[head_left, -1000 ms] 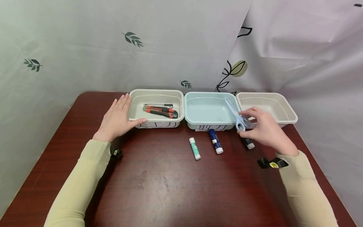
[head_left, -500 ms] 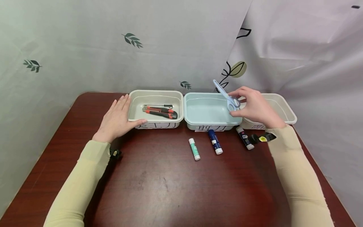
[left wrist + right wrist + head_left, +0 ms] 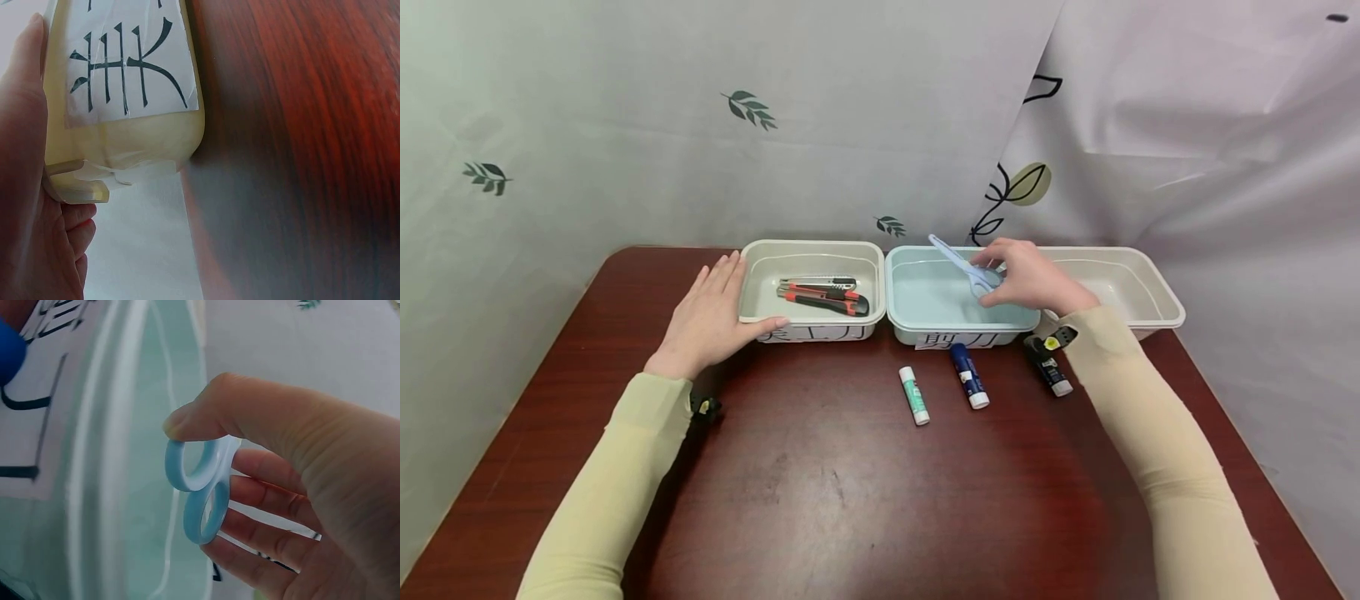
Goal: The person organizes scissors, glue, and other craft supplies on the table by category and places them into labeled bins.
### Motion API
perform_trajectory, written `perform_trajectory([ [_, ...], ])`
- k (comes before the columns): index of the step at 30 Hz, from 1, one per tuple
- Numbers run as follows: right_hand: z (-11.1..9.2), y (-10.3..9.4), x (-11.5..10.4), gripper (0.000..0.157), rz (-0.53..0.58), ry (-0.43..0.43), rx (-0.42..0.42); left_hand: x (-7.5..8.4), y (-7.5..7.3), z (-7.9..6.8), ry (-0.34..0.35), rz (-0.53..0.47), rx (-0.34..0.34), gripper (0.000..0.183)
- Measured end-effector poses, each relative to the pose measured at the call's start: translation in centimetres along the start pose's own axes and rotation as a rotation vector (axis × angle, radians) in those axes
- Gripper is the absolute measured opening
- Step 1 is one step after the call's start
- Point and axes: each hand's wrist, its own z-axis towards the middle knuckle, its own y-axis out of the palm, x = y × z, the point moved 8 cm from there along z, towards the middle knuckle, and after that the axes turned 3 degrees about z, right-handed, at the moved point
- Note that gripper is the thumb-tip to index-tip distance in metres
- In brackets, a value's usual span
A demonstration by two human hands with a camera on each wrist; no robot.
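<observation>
Light blue scissors are pinched at their handle loops between the thumb and fingers of my right hand. They hang over the light blue bin, blades pointing up and to the left. In the right wrist view the two handle loops show, with the thumb on the upper one. My left hand rests against the left end of the beige bin, its thumb along the front rim. Several utility knives lie in that bin. The left wrist view shows the bin's labelled front beside the hand.
A second beige bin stands at the right, partly behind the right forearm. On the table in front of the bins lie a green and white glue stick, a blue one and a black one. A pale curtain hangs behind.
My right hand has carried the scissors leftward from in front of the right beige bin, up and over the light blue bin, then lower. The left hand has stayed in place.
</observation>
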Motion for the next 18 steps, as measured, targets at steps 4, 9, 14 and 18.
perform_trajectory([
  [4,0.6,1.2,0.4,0.056,-0.008,-0.012,-0.034,0.0,0.0,0.0,0.003,-0.001,0.006,0.12],
  [9,1.0,2.2,0.7,0.055,-0.006,-0.008,-0.066,0.0,0.0,0.0,0.002,-0.002,-0.001,0.12],
  [14,1.1,2.9,0.6,0.056,0.021,0.003,-0.088,0.0,0.0,-0.1,0.0,-0.003,0.0,0.12],
  [18,1.1,3.2,0.6,0.059,0.029,0.019,-0.106,0.0,-0.1,-0.1,0.0,-0.005,0.006,0.12],
])
